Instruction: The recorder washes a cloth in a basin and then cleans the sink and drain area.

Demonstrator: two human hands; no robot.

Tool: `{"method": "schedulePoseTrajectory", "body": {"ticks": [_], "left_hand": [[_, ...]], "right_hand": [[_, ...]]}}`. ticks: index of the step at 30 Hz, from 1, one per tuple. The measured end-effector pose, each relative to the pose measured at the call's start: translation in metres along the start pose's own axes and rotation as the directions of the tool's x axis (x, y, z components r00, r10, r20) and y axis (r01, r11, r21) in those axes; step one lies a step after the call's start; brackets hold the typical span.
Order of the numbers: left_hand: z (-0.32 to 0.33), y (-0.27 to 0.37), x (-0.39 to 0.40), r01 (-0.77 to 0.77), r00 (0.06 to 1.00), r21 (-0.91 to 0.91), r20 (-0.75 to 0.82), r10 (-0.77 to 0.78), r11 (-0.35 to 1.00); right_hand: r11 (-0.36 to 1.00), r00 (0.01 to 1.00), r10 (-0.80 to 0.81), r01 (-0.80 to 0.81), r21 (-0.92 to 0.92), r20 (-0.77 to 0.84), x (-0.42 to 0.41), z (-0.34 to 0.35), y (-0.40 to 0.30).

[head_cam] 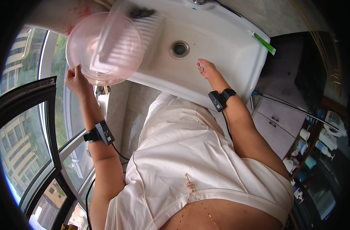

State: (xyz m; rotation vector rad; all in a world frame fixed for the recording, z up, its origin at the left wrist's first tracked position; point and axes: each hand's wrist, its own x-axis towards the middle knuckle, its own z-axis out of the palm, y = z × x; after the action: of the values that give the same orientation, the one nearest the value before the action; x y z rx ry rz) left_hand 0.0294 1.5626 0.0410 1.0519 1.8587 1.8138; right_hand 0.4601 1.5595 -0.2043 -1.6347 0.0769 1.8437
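Note:
A translucent pink plastic basin (126, 61) is tilted over the sink's left edge and the ribbed washboard (153, 27). My left hand (77, 80) pinches its near left rim between thumb and fingers. A small beige piece (100, 53) shows within the basin's outline; I cannot tell whether it is inside or behind. Over the white ceramic sink (221, 37), my right hand (207, 69) is curled around a small whitish thing (202, 66), mostly hidden by the fingers. The metal drain (180, 49) lies just beyond that hand, to its left.
A green tube (263, 43) rests on the sink's right rim. Dark bristly or mesh material (141, 12) sits above the washboard. To the left is an open window sash (28, 112). Drawers (274, 120) and a shelf of bottles (327, 139) stand to the right.

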Motion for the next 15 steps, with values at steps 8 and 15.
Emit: {"method": "schedulePoseTrajectory", "body": {"ticks": [8,15], "left_hand": [[-0.018,-0.03,-0.001,0.251,0.954,-0.178,-0.119,-0.274,0.952],[-0.005,-0.026,-0.001,0.229,0.958,-0.204,-0.126,-0.257,0.952]], "right_hand": [[0.999,0.996,0.019,-0.016,-0.03,0.091,0.001,0.0,0.0],[0.955,0.992,-0.123,0.116,-0.272,-0.009,-0.011,0.019,-0.007]]}}
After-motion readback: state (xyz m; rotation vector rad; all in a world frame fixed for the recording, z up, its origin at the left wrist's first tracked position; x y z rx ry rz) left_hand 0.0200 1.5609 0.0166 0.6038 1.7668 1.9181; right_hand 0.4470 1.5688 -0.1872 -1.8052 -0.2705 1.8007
